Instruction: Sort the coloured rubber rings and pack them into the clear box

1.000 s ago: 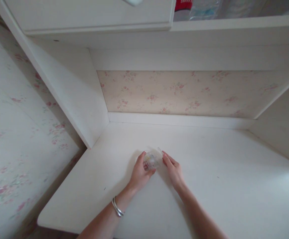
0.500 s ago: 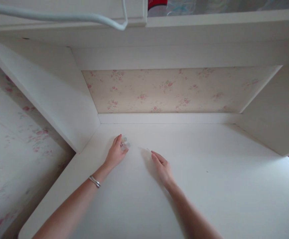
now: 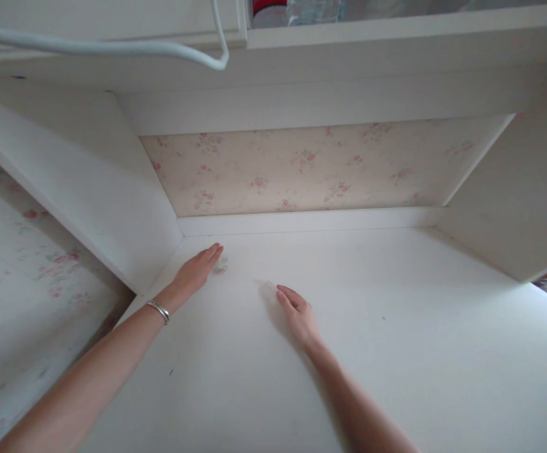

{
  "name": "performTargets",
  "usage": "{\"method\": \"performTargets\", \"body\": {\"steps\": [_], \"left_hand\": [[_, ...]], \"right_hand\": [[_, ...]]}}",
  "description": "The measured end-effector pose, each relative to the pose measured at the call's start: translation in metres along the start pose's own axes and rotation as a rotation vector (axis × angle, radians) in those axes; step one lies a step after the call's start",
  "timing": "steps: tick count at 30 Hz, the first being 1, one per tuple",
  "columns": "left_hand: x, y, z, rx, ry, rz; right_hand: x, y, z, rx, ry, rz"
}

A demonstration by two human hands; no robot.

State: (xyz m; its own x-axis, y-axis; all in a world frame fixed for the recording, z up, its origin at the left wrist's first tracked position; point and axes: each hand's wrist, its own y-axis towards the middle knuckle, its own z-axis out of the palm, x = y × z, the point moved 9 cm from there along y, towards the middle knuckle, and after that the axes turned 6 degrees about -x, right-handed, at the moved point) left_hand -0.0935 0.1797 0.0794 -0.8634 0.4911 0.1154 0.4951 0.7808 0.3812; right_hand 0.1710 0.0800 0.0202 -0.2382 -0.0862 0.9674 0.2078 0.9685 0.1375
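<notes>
Our left hand [image 3: 193, 272] lies stretched out flat near the back left corner of the tabletop [image 3: 396, 327], fingers straight and together, not closed on anything. Just beside its fingertips, touching or nearly so, sits a small clear packet [image 3: 220, 265] with faint colored bits inside; it is blurred, so we cannot tell exactly what it holds. Our right hand [image 3: 297, 313] rests palm down nearer the middle, fingers loosely extended and holding nothing, well apart from the left. A thin clear scrap [image 3: 268, 284] lies just ahead of its fingertips, too faint to identify.

To handle the packet well, we judge it best to keep the left fingers low and flat against the surface and guide it with light pressure, since something this small and slippery could skid away or slip under the fingers.

A silver bangle [image 3: 158, 310] circles our left wrist. The tabletop is plain white and sits in a recess: white side panels left and right, floral wallpaper [image 3: 320, 167] at the back, a white shelf [image 3: 396, 28] overhead with bottles partly showing. A pale cable [image 3: 113, 47] loops across the upper left.
</notes>
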Motion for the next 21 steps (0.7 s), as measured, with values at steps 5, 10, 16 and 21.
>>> {"method": "performTargets", "body": {"steps": [5,10,16,21], "left_hand": [[0.001,0.002,-0.022,-0.073,-0.039,-0.074],[0.014,-0.008,-0.044,-0.323,-0.369,-0.396],[-0.032,-0.029,-0.021,-0.360,-1.169,-0.618],[-0.108,-0.042,0.000,-0.264,-1.504,-0.729]], "right_hand": [[0.002,0.000,0.000,0.002,0.005,0.004],[0.002,0.000,-0.001,-0.023,0.029,-0.005],[0.004,-0.001,-0.003,-0.067,0.031,-0.049],[0.014,-0.005,-0.015,-0.184,-0.018,-0.153]]}}
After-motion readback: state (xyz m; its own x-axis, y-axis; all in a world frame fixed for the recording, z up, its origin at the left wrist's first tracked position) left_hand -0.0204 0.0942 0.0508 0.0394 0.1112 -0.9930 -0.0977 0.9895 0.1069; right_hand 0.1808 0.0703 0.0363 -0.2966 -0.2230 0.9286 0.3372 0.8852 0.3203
